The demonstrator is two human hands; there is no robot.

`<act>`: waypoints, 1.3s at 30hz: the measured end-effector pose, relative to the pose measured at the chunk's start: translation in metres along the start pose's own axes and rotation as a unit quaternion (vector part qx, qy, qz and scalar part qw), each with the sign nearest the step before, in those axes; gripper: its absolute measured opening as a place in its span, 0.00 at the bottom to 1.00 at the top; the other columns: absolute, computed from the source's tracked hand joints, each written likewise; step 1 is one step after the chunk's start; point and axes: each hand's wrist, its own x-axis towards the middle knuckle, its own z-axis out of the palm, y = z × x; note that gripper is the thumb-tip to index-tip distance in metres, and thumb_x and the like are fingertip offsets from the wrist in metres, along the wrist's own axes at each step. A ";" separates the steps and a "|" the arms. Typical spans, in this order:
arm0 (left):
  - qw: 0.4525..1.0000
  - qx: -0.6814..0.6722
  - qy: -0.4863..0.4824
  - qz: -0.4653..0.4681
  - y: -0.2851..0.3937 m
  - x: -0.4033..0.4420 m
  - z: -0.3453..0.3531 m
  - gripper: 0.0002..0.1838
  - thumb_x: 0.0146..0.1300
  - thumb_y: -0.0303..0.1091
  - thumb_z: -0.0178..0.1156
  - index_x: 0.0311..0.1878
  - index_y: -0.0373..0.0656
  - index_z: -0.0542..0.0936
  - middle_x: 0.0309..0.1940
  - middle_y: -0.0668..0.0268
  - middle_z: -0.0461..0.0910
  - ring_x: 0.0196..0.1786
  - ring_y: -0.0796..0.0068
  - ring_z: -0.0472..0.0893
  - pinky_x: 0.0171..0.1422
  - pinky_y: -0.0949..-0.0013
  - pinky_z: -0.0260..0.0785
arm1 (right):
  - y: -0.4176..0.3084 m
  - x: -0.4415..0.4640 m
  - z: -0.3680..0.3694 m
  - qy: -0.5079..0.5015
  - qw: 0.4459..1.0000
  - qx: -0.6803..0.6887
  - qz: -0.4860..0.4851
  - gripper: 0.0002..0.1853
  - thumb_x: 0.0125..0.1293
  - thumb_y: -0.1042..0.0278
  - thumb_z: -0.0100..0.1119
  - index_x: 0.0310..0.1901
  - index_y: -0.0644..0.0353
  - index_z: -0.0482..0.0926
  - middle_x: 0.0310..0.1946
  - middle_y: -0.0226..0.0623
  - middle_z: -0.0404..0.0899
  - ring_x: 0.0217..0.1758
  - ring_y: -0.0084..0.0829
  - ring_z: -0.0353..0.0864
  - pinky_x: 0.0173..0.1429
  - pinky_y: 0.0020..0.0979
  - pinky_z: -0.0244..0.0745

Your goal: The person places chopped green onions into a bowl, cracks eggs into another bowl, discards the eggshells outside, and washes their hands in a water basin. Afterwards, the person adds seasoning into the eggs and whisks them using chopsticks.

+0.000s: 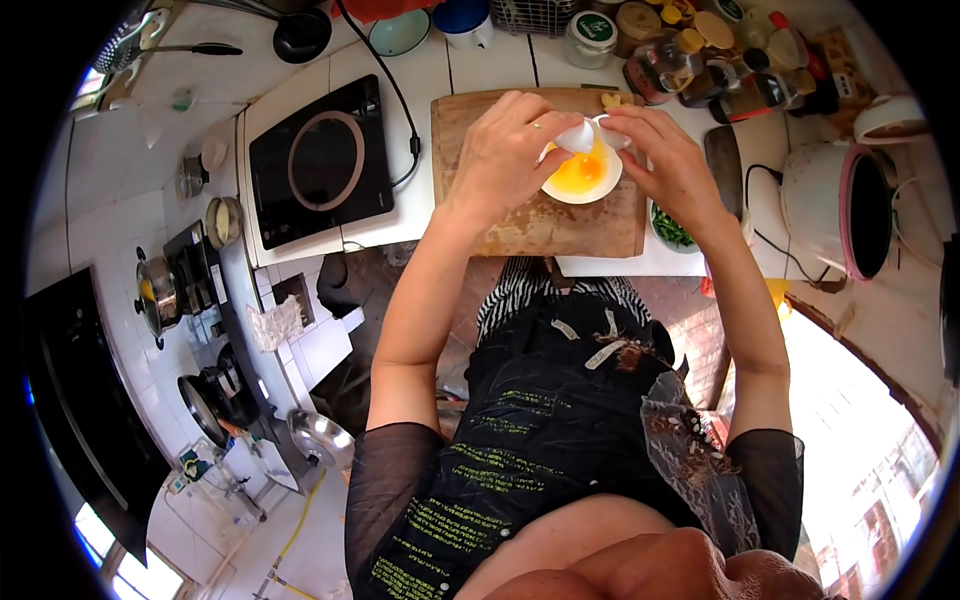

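Over a white bowl [612,182] my two hands hold the halves of a cracked egg apart. In my left hand [508,142] is one white eggshell half [577,137], tipped toward the bowl. My right hand [664,155] grips the other eggshell half [613,134], partly covered by its fingers. Inside the bowl lies yellow egg [578,176], with a brighter orange yolk in it. A worn wooden cutting board [540,232] supports the bowl. Beside my right forearm, chopped greens [670,228] fill a small bowl, partly hidden by that arm.
Left of the board lies a black induction cooktop [318,160] with its cable. Jars and bottles [665,65] crowd the back right. A knife [725,165] rests right of the board, near a rice cooker [835,210]. Ladles [302,36] are at the back left.
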 end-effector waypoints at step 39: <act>0.995 0.035 0.052 0.075 0.041 0.016 -0.055 0.19 0.42 0.28 0.69 0.43 0.47 0.82 0.36 0.67 0.80 0.39 0.67 0.77 0.40 0.69 0.70 | -0.038 0.009 -0.037 0.071 0.997 0.022 -0.014 0.20 0.53 0.77 0.61 0.50 0.53 0.76 0.50 0.34 0.75 0.51 0.36 0.76 0.52 0.32 0.74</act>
